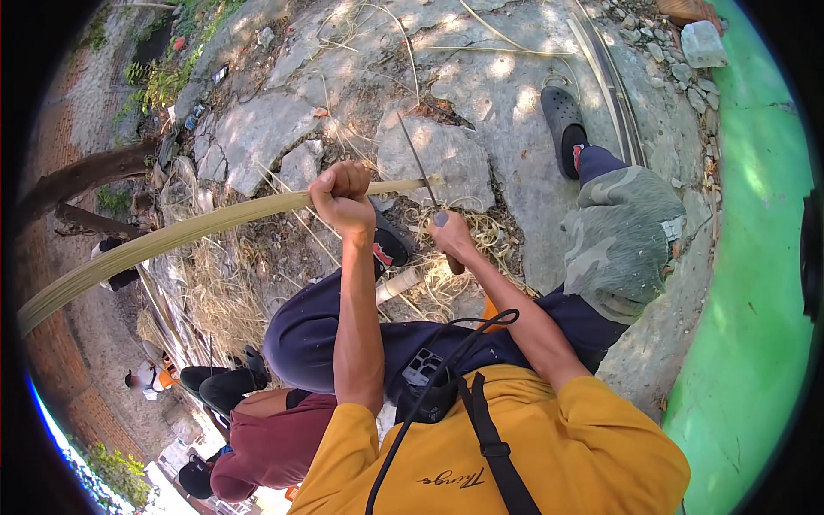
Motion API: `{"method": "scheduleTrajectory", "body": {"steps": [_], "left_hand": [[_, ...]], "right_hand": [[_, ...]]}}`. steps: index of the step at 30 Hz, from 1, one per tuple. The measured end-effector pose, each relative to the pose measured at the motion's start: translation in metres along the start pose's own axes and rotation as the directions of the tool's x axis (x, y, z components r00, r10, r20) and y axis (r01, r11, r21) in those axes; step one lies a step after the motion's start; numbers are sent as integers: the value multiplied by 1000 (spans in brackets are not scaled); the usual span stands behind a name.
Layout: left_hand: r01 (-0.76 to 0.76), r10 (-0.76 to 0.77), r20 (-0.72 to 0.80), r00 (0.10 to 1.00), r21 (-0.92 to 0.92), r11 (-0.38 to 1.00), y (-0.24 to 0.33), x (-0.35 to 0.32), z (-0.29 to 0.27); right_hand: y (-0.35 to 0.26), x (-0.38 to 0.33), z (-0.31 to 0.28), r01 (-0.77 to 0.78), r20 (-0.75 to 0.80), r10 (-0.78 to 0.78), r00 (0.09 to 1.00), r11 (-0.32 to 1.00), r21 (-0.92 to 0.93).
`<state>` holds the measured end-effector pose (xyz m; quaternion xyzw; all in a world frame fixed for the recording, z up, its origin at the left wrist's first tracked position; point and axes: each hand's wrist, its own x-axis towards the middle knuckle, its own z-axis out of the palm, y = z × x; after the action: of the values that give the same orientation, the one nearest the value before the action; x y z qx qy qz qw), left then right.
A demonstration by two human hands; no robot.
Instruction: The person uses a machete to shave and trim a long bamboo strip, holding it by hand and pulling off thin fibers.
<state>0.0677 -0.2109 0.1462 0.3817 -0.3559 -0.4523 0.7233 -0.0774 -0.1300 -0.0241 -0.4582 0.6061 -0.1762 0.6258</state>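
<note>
A long, pale bamboo strip point(172, 233) bends in from the far left, and my left hand point(342, 196) is closed round it close to its right end. My right hand point(451, 233) grips a knife point(415, 156) by its brown handle, with the long thin blade angled up and away from me. The blade crosses the strip just right of my left fist; whether it cuts into the strip I cannot tell. Curly bamboo shavings point(489, 245) lie under my right hand. A short pale bamboo piece point(397, 285) rests beside my left leg.
A camouflage cloth point(622, 232) covers my right knee. Long split strips point(605, 77) lie ahead on cracked concrete, near a pale stone block point(704, 45). A green wall point(747, 257) borders my right. At my left sits a person in a maroon shirt point(279, 446); beyond is a dark log point(94, 176).
</note>
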Motion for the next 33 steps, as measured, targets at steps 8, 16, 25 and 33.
{"method": "scheduleTrajectory", "body": {"steps": [8, 16, 25, 33], "left_hand": [[-22, 21, 59, 998, 21, 1000, -1, 0, 11], [1, -11, 170, 985, 62, 998, -11, 0, 32], [16, -23, 62, 998, 107, 994, -4, 10, 16], [72, -69, -19, 997, 332, 940, 9, 18, -9]], "right_hand": [[-11, -3, 4, 186, -42, -183, 982, 978, 96], [58, 18, -7, -105, -37, 106, 994, 994, 24], [46, 3, -14, 79, -159, -74, 984, 997, 23], [71, -4, -38, -30, -422, -51, 905, 983, -183]]}}
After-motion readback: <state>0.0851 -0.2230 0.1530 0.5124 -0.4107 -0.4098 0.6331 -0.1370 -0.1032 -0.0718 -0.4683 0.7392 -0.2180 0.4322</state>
